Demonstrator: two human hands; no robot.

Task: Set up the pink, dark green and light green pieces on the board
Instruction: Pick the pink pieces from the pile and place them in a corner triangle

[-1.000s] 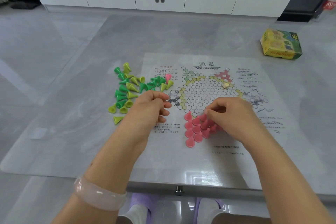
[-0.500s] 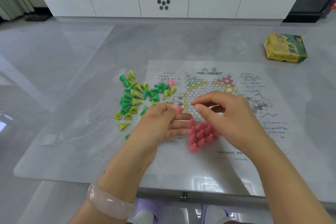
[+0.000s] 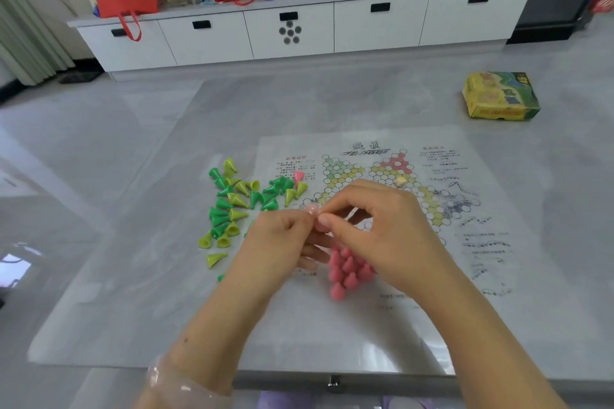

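The paper board (image 3: 365,156) with a printed star of hexagons lies on the table. Several pink pieces (image 3: 347,271) stand clustered in its near point, partly hidden by my hands. Loose dark green and light green cone pieces (image 3: 232,206) lie in a pile left of the board, with one pink piece (image 3: 299,176) among them. My left hand (image 3: 275,242) pinches a pink piece (image 3: 312,209) above the board's left side. The thumb and forefinger of my right hand (image 3: 388,232) meet it and close on the same piece.
A small cream piece (image 3: 401,181) lies on the board near the red star point. A yellow and green box (image 3: 500,96) sits at the table's far right. White drawers (image 3: 299,30) with clutter on top stand behind. The table's near edge (image 3: 332,378) is close to me.
My left hand came from beside the green pile to the board with a pink piece. My right hand left the pink cluster and rose to meet it. The camera tilted up.
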